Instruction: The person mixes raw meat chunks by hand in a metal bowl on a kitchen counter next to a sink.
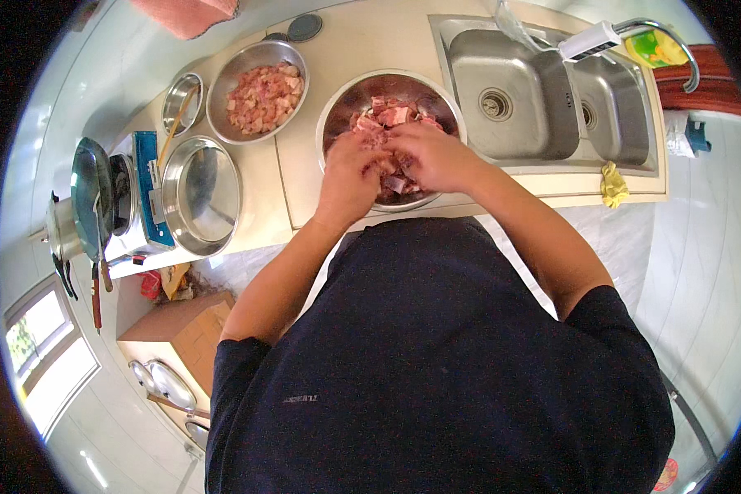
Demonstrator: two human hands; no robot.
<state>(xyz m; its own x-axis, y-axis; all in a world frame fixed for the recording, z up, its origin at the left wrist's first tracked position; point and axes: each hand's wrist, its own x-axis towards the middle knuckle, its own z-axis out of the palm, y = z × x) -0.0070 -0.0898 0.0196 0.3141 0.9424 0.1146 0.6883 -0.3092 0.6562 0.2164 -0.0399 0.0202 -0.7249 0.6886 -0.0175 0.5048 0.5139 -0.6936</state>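
A round stainless steel bowl [339, 99] stands on the countertop in front of me, holding chunks of raw meat [398, 114]. Both hands are down inside it, close together. My left hand [353, 173] curls its fingers around meat at the bowl's near left. From the right, my right hand [435, 157] reaches in, its fingers bent over the pieces in the middle. Motion blurs the hands slightly, and the fingertips are partly hidden among the meat.
A second steel bowl [216, 117] holds smaller diced meat [264, 99]. Left of me are an empty steel basin [231, 204], a small bowl [173, 99] with chopsticks [179, 123], and a portable stove [151, 185] beside a wok [86, 197]. A double sink [512, 157] with a faucet [593, 42] lies right; a yellow cloth [614, 185] hangs at the edge.
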